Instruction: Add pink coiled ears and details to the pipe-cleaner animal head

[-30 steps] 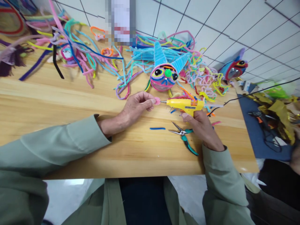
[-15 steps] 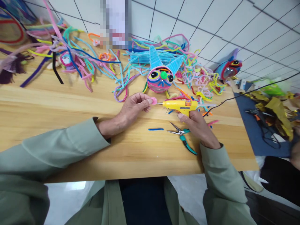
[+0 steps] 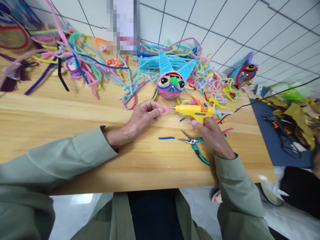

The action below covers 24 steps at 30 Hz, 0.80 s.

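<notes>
Between thumb and fingers, my left hand [image 3: 146, 116] pinches a small pink coil [image 3: 165, 109], seemingly of pipe cleaner. My right hand [image 3: 211, 131] is wrapped round the handle of a yellow hot glue gun [image 3: 192, 110]. Its metal nozzle points left at the coil, with a small gap between them. Just beyond the hands stands a pipe-cleaner animal face [image 3: 171, 87] with blue ears, black eyes and a green nose. Needle-nose pliers [image 3: 192, 141] with teal handles lie spread below the gun, beside a short blue pipe-cleaner piece [image 3: 166, 138].
Tangled pipe cleaners [image 3: 85, 63] cover the table's back left, with more behind the face. A second decorated face [image 3: 243, 73] leans by the tiled wall. The gun's black cord [image 3: 275, 91] runs off right, above gold wrapping [image 3: 297, 116]. Part of another person shows at right.
My right hand has drawn the glue gun slightly right, so its nozzle has come away from the pink coil. My left hand stays nearly still.
</notes>
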### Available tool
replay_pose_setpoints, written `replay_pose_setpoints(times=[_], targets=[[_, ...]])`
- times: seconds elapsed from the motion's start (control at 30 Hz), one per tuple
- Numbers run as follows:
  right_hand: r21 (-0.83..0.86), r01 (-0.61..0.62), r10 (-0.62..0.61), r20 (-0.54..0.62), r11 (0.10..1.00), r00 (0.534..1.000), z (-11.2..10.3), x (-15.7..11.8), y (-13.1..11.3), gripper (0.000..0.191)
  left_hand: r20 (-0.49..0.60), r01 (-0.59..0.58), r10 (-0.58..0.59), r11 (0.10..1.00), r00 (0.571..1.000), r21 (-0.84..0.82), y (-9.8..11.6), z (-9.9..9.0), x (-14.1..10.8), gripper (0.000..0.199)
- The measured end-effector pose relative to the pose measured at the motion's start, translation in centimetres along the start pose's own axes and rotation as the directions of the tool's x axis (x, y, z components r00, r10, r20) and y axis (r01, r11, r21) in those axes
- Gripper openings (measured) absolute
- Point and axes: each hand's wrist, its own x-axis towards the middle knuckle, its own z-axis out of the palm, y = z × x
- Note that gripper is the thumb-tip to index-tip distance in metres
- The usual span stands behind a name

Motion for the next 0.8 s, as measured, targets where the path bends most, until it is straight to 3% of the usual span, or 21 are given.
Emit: replay_pose_setpoints(times=[0.53,0.8], targets=[[0.004,-0.004,0.004,0.029,1.000,1.000,0.08,0.11,-0.40,0.049,0.011,-0.004,0.003,0.996,1.000,0.086,0.38,0.07,-0.25,0.036],[0.015,0.009,-0.009,0.029,1.000,1.000,0.04,0.17,-0.58,0.050,-0.017,0.012,-0.012,1.000,1.000,-0.022,-0.05,-0.11,0.16,0.030]])
